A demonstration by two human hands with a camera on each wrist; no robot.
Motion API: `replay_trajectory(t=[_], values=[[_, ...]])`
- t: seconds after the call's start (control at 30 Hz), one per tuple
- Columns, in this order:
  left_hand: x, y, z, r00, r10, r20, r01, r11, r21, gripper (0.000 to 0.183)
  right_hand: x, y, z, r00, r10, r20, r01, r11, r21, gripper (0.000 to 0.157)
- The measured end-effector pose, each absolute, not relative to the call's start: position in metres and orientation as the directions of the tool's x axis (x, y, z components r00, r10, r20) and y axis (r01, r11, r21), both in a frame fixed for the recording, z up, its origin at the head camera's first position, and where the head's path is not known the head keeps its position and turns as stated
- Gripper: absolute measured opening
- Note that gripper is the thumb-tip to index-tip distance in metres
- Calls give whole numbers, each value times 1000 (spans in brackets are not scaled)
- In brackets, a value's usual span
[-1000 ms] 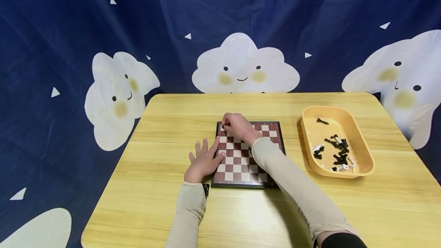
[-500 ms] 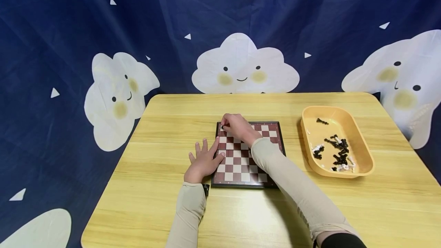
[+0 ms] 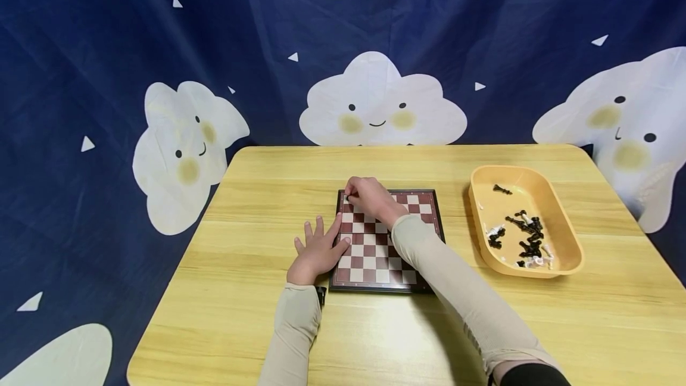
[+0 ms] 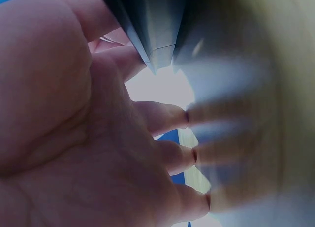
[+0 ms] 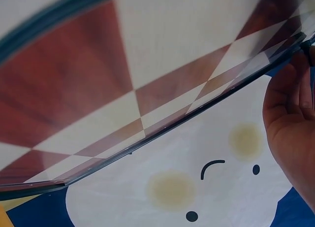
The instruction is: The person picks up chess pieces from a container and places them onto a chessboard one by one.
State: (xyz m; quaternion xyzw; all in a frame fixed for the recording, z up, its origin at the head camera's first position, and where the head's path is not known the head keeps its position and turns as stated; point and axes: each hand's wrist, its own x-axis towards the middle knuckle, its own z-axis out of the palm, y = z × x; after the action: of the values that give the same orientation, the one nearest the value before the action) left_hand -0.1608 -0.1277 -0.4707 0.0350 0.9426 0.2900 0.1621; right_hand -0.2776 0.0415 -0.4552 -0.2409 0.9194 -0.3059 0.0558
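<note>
A brown-and-white chessboard (image 3: 370, 258) with a black rim lies on the table. At its far left corner my right hand (image 3: 370, 196) pinches a small black chess piece (image 3: 348, 198), mostly covered by the fingers. The right wrist view shows the same hand (image 5: 290, 128) at the board's edge, a dark bit of the piece (image 5: 307, 46) by its fingertips. My left hand (image 3: 317, 255) lies with spread fingers along the board's left side, thumb and index finger over the rim. In the left wrist view its palm (image 4: 98, 138) faces the board's dark side (image 4: 152, 25).
A yellow-orange tray (image 3: 569, 249) stands on the right of the wooden table (image 3: 225, 308), holding several loose black and white chess pieces (image 3: 530, 249). A dark blue cloth (image 3: 257, 11) with cloud prints hangs behind the table. My right forearm (image 3: 455, 285) crosses the board's near right part.
</note>
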Motion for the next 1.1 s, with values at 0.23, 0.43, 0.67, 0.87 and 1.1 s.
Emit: replay_trajectory(t=[0.23, 0.43, 0.67, 0.87, 1.1], values=[[-161, -128, -471, -946, 161, -283, -25, 830, 557, 67, -279, 41, -457, -871, -488, 61, -431, 697, -573, 6], [-161, -127, -471, -945, 160, -285, -28, 830, 558, 67, -277, 40, -457, -872, -485, 56, -427, 702, -570, 6], [-161, -128, -471, -947, 158, -281, -28, 828, 561, 67, -278, 39, -457, -872, -487, 47, -426, 710, -560, 5], [-162, -128, -473, -946, 154, -284, -31, 832, 554, 67, -275, 40, -454, -878, -478, 14, -392, 702, -595, 15], [-162, -129, -472, -945, 155, -289, -32, 834, 550, 67, -268, 50, -449, -891, -455, -8, -332, 663, -671, 29]])
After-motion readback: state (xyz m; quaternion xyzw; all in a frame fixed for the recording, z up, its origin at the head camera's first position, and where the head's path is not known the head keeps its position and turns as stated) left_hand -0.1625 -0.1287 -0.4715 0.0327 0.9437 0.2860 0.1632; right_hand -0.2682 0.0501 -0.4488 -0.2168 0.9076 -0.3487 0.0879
